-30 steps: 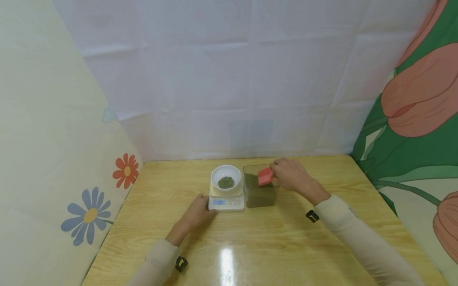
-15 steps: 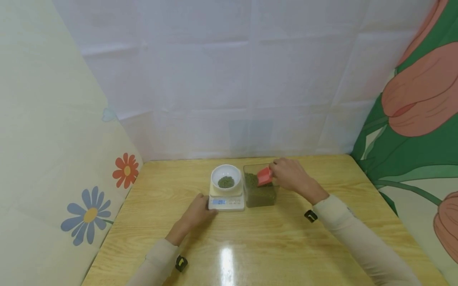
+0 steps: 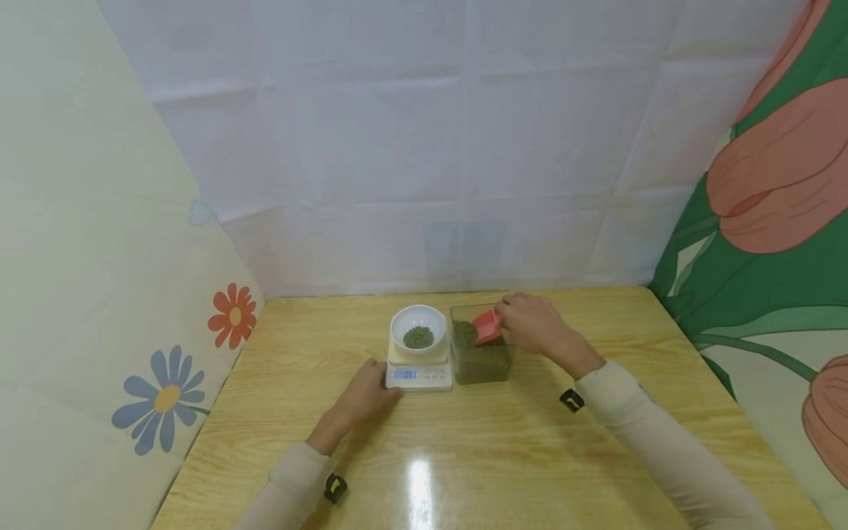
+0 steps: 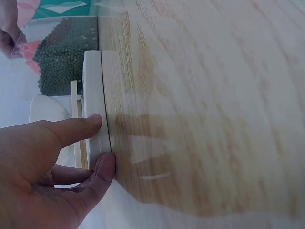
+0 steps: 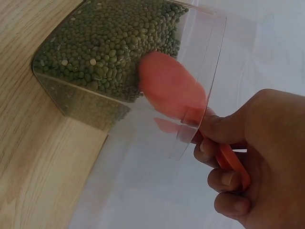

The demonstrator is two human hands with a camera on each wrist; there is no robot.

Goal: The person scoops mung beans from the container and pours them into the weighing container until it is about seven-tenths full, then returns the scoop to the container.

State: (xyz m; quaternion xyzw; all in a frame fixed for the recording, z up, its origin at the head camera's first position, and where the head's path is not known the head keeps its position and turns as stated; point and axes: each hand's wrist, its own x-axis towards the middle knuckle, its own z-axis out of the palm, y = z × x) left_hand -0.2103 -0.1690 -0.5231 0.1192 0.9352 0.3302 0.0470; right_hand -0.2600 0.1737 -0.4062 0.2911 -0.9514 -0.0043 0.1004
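A white kitchen scale [image 3: 433, 382] with a lit blue display carries a white bowl [image 3: 399, 322] with a small heap of green mung beans [image 3: 419, 338]. My left hand [image 3: 363, 390] holds the scale's front left corner; in the left wrist view its thumb lies on the scale's edge, with fingertips low at the corner. Right beside the scale stands a clear box [image 3: 482, 371] partly filled with mung beans [image 5: 109, 38]. My right hand [image 3: 535, 324] grips the handle of a red scoop [image 5: 171, 86] over the box's rim. The scoop's front edge is in the beans.
Everything stands on a wood-grain table [image 3: 318, 331], near its back edge. A white cloth [image 3: 364, 147] hangs behind, and flower-patterned cloths flank the left and right sides. A black wrist strap piece [image 3: 336, 488] hangs by each sleeve.
My right hand and the red scoop have shifted slightly left inside the box, towards the beans. The left hand, scale and bowl stay put.
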